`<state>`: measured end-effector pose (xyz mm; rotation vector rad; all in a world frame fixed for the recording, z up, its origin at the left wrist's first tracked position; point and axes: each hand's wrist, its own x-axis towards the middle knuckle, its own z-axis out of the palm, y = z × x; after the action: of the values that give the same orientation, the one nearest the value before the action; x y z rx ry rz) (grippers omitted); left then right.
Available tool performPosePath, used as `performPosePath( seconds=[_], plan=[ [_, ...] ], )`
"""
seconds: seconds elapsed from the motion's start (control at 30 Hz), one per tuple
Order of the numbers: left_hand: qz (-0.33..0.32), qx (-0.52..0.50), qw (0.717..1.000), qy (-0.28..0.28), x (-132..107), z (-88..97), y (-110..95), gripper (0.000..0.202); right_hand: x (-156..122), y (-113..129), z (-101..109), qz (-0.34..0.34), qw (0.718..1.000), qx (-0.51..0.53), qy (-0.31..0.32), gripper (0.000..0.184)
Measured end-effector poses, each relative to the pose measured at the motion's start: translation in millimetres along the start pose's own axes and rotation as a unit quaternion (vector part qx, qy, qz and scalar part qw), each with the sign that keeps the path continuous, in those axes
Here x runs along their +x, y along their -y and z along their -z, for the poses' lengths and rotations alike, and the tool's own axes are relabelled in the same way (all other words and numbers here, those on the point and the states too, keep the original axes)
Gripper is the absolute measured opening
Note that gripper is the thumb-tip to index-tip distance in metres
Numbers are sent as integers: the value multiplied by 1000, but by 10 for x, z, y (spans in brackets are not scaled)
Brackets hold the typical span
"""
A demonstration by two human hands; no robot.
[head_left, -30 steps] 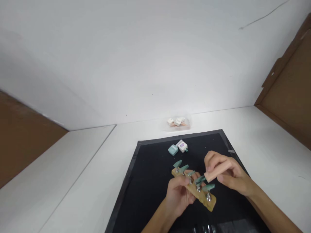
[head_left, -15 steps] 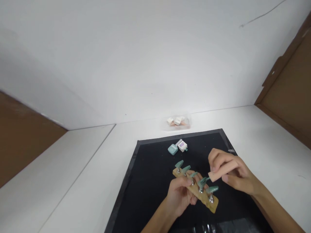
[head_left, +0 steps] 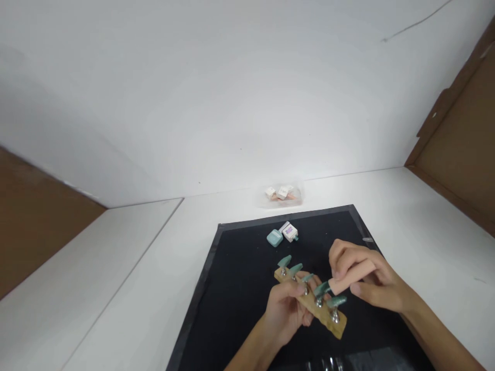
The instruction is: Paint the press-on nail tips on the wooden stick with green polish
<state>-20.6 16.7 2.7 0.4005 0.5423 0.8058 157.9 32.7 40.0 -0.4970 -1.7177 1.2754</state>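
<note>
Wooden strip [head_left: 312, 306] gripped by left fingers [head_left: 288, 289], inside mat's [head_left: 243, 268] edges; right fingers [head_left: 350, 254] grip brush [head_left: 353, 276].

Small walled workspace, white wall [head_left: 232, 93], brown side panels [head_left: 460, 149], black mat [head_left: 240, 273]

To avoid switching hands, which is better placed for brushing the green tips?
Probably the right hand: it holds the pink brush handle beside a green tip; the left hand supports the yellowish bar.
</note>
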Motion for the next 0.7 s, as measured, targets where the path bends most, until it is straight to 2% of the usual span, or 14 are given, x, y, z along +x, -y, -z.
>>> performPosePath(
  seconds=[0.13,0.2,0.3,0.43,0.57,0.7],
  plan=[
    [-2,0,1000,9,4,17,7,15,-49,-71,41,22,998,30,-44,13],
    [-2,-4,1000,17,7,32,10,15,-79,-114,60,8,996,56,-68,13],
    [-8,-26,999,25,10,55,16,14,-99,-148,64,-26,993,90,-74,13],
    [-5,-72,997,42,9,86,26,12,-74,-136,16,-19,991,96,-87,20],
    [1,-76,994,78,5,131,41,14,-40,-91,-65,-38,992,93,-73,24],
    [1,-59,994,88,8,154,62,15,-36,-58,-123,-43,993,96,-47,25]
  ],
)
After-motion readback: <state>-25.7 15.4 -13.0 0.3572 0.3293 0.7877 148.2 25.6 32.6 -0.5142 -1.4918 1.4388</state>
